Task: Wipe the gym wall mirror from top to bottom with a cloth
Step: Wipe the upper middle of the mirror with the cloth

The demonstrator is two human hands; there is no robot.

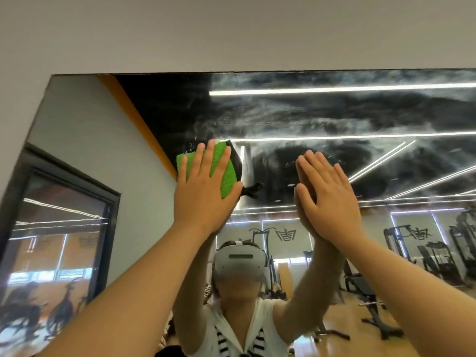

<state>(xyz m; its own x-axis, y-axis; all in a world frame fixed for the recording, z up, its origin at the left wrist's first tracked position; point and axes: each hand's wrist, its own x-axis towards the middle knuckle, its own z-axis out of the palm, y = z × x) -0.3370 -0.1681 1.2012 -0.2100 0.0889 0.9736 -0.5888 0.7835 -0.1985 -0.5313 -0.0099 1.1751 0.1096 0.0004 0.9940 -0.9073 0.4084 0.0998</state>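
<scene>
Head view: person faces the gym wall mirror (334, 112) with both arms raised toward its upper part.
Cloth: green cloth (224, 173) lies flat on the glass, upper left of centre, a little below the mirror's top edge (283, 72).
Left hand: left hand (203, 191) presses the cloth to the glass, fingers straight and spread wide, not curled round it.
Right hand: right hand (332, 199) lies flat on bare glass just right of the cloth, fingers straight and close together, holding nothing.
Glass: cloudy white smears (360, 117) cover the upper right; the patch left of the cloth looks darker and cleaner.
Step in hand: probably wiping the top band.
Doing it well: press evenly with a flat palm, work right into the smears in overlapping passes, and finish this band before dropping lower.
Risk: the bare right palm may leave prints, so wipe that spot too.
</scene>
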